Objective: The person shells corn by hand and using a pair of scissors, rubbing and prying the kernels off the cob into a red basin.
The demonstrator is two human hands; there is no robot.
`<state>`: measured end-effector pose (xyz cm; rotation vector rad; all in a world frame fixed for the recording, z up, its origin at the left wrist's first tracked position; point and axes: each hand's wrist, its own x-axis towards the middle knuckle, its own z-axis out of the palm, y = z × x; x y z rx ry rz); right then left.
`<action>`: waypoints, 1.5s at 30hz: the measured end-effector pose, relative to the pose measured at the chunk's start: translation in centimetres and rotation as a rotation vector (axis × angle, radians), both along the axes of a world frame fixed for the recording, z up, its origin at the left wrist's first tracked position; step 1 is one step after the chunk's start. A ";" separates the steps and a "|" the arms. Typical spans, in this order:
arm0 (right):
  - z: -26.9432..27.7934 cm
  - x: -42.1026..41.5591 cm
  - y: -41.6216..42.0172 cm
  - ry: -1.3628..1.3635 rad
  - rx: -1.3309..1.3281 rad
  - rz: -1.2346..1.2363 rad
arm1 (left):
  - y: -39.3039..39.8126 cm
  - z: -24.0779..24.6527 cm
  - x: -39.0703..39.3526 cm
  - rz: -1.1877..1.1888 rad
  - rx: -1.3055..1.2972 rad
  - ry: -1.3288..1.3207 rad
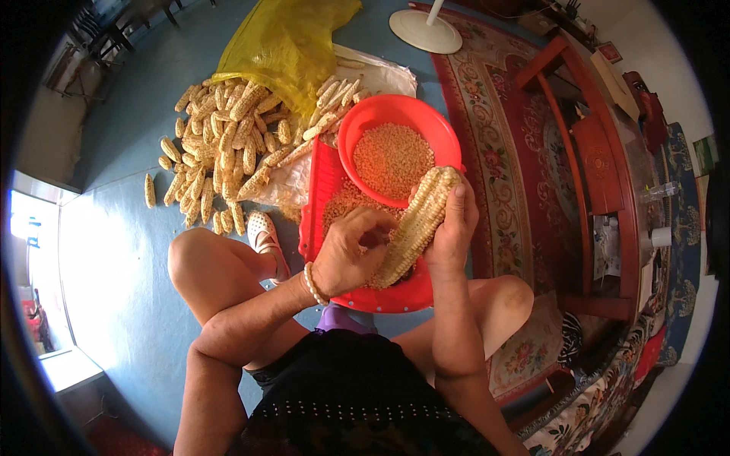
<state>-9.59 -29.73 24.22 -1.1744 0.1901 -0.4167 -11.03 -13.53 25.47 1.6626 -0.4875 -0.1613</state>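
My right hand (454,228) grips a large dried corn cob (419,228), its thumb lying along the upper end. The cob tilts down to the left, with pale stripped strips between remaining rows of kernels. My left hand (356,242), with a beaded bracelet at the wrist, is curled against the cob's left side. Its fingertips are partly hidden, so any kernels within them cannot be made out. Below both hands is a red plastic tub (311,194) with loose kernels in it. A round red basin (349,128) holding a heap of corn kernels (393,154) rests on its far part.
Many unshelled corn cobs (228,137) are piled on the blue floor (131,239) at left. A yellow mesh sack (279,45) lies behind them, beside a white sack (393,77). At right are a patterned carpet (496,154), a white stand base (425,31) and a wooden table (601,165).
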 end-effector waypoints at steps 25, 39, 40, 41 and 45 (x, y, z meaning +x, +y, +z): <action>-1.3 -0.2 0.3 0.023 0.033 -0.073 | -1.1 0.1 -0.2 -0.035 0.246 -0.443; -1.3 0.4 -0.1 -0.063 0.316 -0.019 | -0.8 -1.4 0.0 0.044 -0.242 0.534; -1.1 0.4 0.1 -0.076 0.347 0.003 | -0.6 -2.0 0.2 0.055 -0.233 0.511; -0.9 0.4 0.1 -0.089 0.377 0.025 | -0.4 -2.3 0.5 0.067 -0.225 0.488; -1.4 0.0 -1.3 -0.118 0.379 0.105 | 0.7 -2.1 2.6 0.180 -0.541 0.770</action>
